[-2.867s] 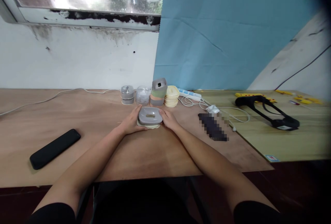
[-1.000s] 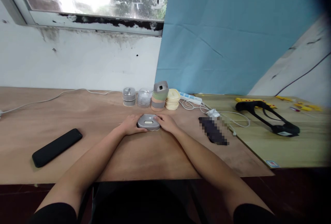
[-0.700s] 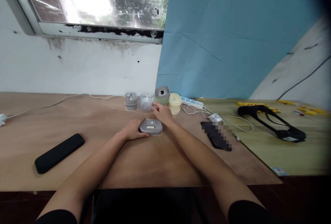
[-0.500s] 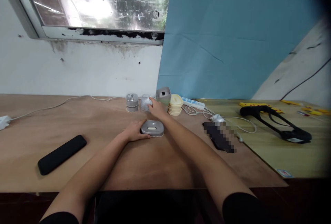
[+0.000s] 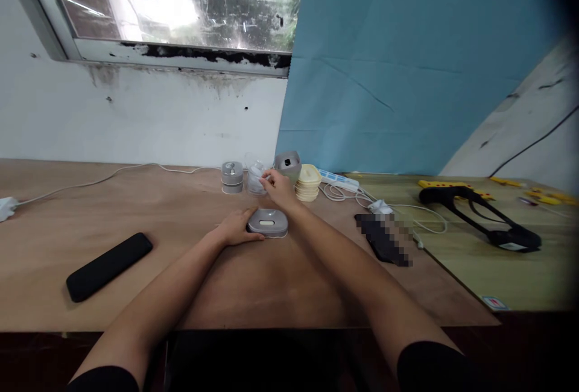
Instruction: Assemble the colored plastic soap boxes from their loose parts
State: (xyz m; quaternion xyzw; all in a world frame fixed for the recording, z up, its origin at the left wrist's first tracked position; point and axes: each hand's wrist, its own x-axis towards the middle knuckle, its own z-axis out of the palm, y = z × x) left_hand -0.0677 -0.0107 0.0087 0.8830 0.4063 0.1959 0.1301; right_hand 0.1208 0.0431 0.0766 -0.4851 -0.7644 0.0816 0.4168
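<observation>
My left hand (image 5: pixel 236 227) is wrapped round the left end of a grey oval box (image 5: pixel 273 229) with a pale slot in its top, thumb along the front. The box lies flat on the table. My right hand (image 5: pixel 279 189) reaches past it to a small clear plastic container (image 5: pixel 256 184), finger and thumb drawn together at its right side. Whatever they pinch is too small to make out. A clear lid (image 5: pixel 254 158) seems to stand up behind that container. Close by are a round grey two-tier container (image 5: pixel 232 177), a grey square cup (image 5: pixel 288 163) and stacked cream-coloured pieces (image 5: pixel 308 183).
A black oblong case (image 5: pixel 109 266) lies at the left. To the right are a white power strip (image 5: pixel 339 181) with cables, a blurred-out dark phone-like object (image 5: pixel 383 240) and a black frame (image 5: pixel 482 217). The table's front edge runs near my forearms.
My right hand has drawn slightly back and right from the top of the clear container, whose lid now appears raised. My left hand keeps its hold on the grey oval box.
</observation>
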